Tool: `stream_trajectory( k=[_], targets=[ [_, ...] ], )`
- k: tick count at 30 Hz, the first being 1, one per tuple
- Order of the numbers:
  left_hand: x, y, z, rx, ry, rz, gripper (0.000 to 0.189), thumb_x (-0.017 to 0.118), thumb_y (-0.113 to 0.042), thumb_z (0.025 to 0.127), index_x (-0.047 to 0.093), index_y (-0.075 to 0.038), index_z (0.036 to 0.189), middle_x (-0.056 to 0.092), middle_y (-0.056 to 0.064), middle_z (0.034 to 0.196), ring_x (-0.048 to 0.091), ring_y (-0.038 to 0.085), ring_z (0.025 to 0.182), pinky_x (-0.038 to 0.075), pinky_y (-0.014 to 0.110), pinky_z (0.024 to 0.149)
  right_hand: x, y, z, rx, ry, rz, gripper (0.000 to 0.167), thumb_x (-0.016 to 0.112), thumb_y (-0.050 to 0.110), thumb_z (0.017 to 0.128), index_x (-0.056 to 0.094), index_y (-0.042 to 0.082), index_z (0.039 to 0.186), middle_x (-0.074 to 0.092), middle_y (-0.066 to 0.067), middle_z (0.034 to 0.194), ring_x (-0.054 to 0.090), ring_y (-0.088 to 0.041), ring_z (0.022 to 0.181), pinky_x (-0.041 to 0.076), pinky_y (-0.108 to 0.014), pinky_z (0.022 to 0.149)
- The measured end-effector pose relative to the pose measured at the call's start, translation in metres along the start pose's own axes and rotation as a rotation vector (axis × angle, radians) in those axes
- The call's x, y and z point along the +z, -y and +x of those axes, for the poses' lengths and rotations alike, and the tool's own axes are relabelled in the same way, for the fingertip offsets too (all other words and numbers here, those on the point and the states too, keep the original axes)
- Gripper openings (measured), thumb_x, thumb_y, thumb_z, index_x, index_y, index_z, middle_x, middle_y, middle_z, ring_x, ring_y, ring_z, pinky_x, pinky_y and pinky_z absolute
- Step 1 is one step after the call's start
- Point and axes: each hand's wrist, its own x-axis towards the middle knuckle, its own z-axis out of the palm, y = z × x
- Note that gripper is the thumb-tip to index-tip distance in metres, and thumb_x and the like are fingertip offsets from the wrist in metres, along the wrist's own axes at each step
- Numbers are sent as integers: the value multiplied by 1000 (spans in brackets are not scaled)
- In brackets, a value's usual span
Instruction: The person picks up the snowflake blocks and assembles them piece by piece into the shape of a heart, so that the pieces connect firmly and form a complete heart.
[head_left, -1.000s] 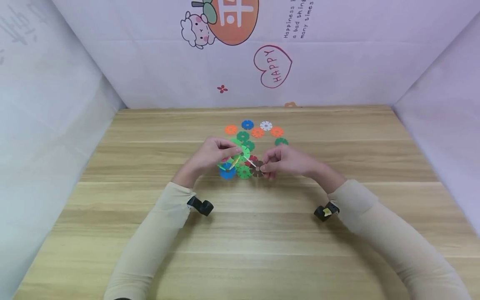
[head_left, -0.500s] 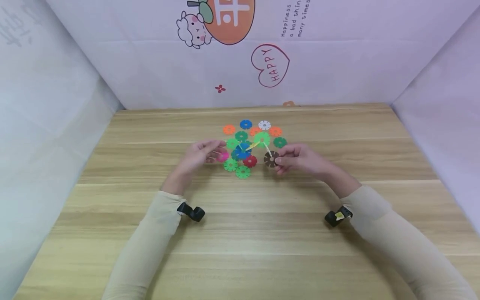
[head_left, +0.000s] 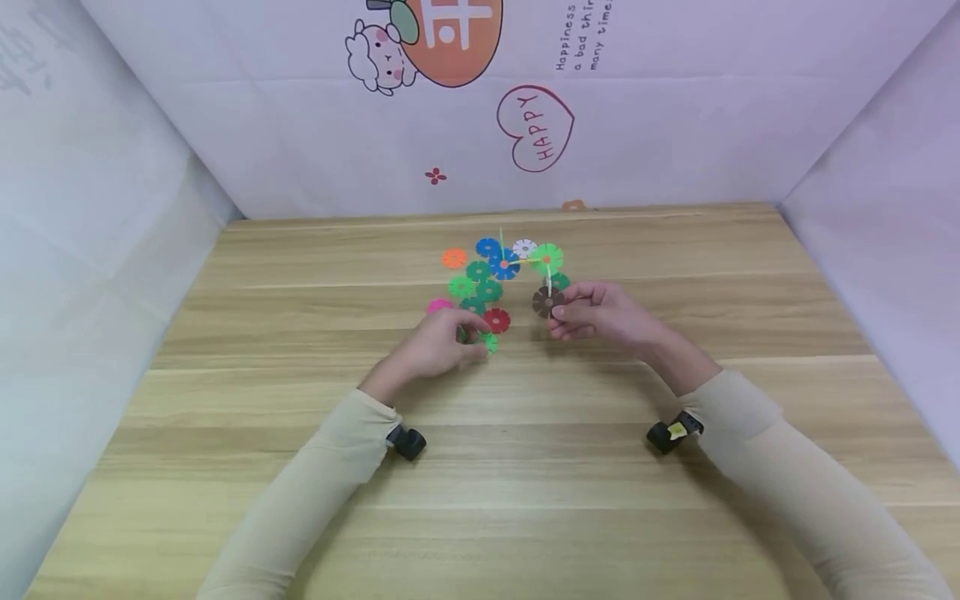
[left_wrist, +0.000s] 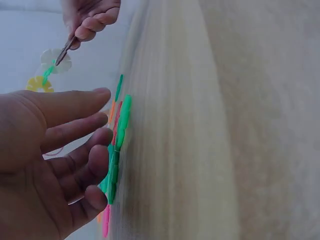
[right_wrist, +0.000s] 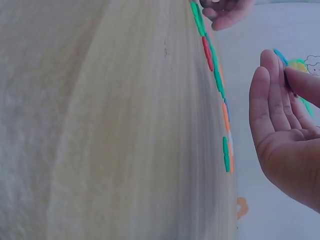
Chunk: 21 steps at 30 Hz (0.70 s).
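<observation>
My right hand (head_left: 607, 315) pinches a brown notched disc (head_left: 543, 302), the near end of a linked chain raised over the table. A white disc seen edge-on (head_left: 550, 283), a light green disc (head_left: 553, 250), a thin yellow disc (head_left: 527, 261), a blue disc (head_left: 504, 273) and a thin green one (head_left: 502, 240) continue the chain. Lower and to the left, my left hand (head_left: 438, 343) reaches over the near discs, fingertips right at a light green disc (head_left: 491, 342). In the left wrist view, a gap shows between thumb and loosely bent fingers (left_wrist: 97, 162).
Loose notched discs lie flat on the wooden table (head_left: 480, 467): a red one (head_left: 491, 323), a pink one (head_left: 438, 307), an orange one (head_left: 453, 258) and several green ones. White printed cloth (head_left: 300, 142) walls the back and sides.
The left hand let go of the chain, drew back left, then moved to the near light green discs. The right hand, holding the brown disc, carried the chain right, its far end swinging back.
</observation>
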Motion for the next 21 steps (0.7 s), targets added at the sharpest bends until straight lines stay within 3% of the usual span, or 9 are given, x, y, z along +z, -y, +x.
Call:
stream_trajectory(
  k=[5, 10, 21],
  targets=[
    [2, -3, 3, -18, -33, 155, 34, 82, -17, 91, 75, -11, 124, 66, 4, 105, 57, 21, 98, 51, 34, 80, 1, 0, 1, -1, -9, 45, 6, 61, 2, 104, 62, -2, 108, 79, -14, 99, 78, -20, 89, 63, -37, 88],
    [2, -6, 5, -34, -50, 239, 35, 82, -21, 91, 76, -12, 124, 67, 4, 110, 60, 20, 103, 53, 38, 87, 2, -1, 1, -12, -17, 66, 3, 60, 2, 104, 61, -1, 105, 79, -11, 95, 78, -21, 89, 63, -37, 88],
    [3, -5, 5, -42, -66, 238, 34, 86, -23, 89, 73, -10, 118, 66, 5, 112, 60, 23, 105, 53, 40, 91, 6, -1, 2, -22, -38, 97, 6, 60, 3, 105, 63, 4, 100, 80, -13, 95, 78, -19, 85, 64, -35, 83]
  ],
)
